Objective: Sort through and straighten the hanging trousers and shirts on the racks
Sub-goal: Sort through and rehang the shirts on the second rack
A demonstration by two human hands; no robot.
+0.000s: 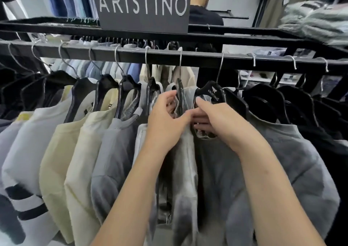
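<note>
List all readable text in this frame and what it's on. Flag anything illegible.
"ARISTINO" with ®: grey sign above the rack rail.
"ARISTINO" under a small emblem: black hanger of the dark grey shirt whose neck the right hand grips.
Dark print at a cream shirt's neck: too blurred to read.
Light grey shirt gripped by the left hand: no text visible.

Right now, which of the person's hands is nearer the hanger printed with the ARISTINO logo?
Right. The right hand touches the logo hanger and holds the dark grey shirt by its collar; the left hand grips the neighbouring hanger, further left.
</note>
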